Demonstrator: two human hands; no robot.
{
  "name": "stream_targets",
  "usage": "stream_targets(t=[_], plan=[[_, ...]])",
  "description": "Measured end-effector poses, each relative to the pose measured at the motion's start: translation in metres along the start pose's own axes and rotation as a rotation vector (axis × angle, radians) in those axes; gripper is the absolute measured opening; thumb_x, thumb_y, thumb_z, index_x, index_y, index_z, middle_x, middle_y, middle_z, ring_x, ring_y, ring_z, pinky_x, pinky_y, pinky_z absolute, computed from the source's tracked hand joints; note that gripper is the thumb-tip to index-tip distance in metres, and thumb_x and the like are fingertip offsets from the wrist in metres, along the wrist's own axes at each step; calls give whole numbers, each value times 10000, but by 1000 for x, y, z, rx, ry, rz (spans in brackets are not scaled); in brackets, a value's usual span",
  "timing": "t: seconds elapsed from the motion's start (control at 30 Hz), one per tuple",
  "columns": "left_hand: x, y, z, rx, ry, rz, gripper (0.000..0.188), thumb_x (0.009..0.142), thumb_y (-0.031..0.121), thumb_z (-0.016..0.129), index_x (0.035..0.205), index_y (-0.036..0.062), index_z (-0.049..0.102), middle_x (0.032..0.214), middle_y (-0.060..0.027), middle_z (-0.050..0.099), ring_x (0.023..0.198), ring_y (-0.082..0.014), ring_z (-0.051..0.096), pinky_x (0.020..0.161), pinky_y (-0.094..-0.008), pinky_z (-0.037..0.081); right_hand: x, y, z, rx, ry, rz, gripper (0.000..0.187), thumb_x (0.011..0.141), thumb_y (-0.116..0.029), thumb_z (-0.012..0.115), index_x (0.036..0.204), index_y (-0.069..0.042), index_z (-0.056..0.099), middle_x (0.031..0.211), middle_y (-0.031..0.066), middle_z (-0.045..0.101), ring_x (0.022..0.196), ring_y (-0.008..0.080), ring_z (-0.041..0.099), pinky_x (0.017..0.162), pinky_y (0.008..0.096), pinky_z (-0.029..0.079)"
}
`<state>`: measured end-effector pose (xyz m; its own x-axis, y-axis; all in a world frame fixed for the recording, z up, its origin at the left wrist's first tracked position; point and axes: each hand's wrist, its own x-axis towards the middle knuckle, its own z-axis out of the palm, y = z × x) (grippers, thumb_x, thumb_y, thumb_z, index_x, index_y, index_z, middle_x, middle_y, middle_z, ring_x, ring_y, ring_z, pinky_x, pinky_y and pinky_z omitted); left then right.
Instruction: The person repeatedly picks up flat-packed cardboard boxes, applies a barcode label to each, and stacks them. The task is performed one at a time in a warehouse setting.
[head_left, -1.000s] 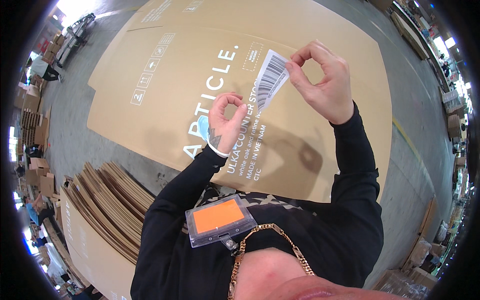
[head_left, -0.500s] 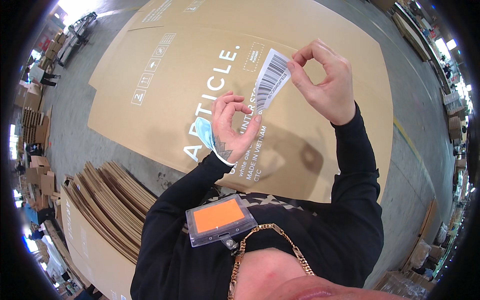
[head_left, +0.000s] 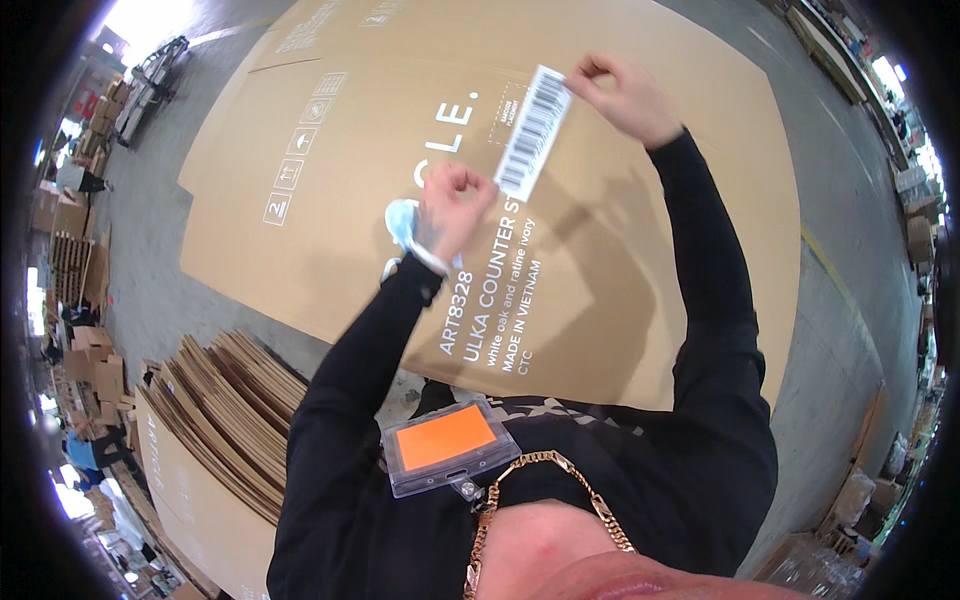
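Head view: one white barcode label (head_left: 533,131) is stretched between two hands over a single flattened cardboard carton (head_left: 640,300). Its upper end is pinched by the right hand (head_left: 625,95), fingers closed; its lower end is pinched by the left hand (head_left: 452,205), curled nearly shut. One blue face mask (head_left: 402,222) hangs at the left wrist.
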<state>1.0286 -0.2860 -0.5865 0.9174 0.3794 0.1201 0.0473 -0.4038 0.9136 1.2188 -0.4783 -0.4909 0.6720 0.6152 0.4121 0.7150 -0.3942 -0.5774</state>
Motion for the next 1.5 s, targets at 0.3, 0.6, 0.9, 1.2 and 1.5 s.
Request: stream_targets(t=[0.3,0.6,0.9,1.2,1.5], plan=[[161,-71,15,283,-310,-353,352,686,240,808,893,-31,720,888,-134,713,865,-210,689,813,-337,526,100,135,119,-214,-241,306,354,755,-420,753,965,-136,771,973,108,740,953,278,695,853,435,539],[181,-100,39,352,-226,-462,172,714,79,767,762,-49,663,734,-103,676,626,-165,641,558,-285,502,88,157,137,-241,-271,453,315,762,-421,771,990,-204,773,1100,82,724,1116,292,639,994,571,425],[181,-95,38,452,-254,-462,258,664,232,787,707,-4,693,631,-101,659,590,-214,651,594,-332,506,91,148,139,-301,-260,465,269,786,-415,757,979,-228,766,1143,79,702,1175,281,599,1029,575,375],[177,-82,44,539,-285,-476,285,659,300,780,673,21,718,664,-127,684,654,-259,681,686,-360,535,86,150,138,-319,-216,445,234,774,-388,766,921,-206,761,1061,62,717,1115,271,618,968,551,408],[173,-73,48,613,-264,-435,274,682,241,809,778,-4,730,746,-98,714,631,-181,672,598,-307,521,81,152,138,-294,-199,455,222,780,-387,776,903,-204,756,1075,70,697,1161,276,585,992,558,389]])
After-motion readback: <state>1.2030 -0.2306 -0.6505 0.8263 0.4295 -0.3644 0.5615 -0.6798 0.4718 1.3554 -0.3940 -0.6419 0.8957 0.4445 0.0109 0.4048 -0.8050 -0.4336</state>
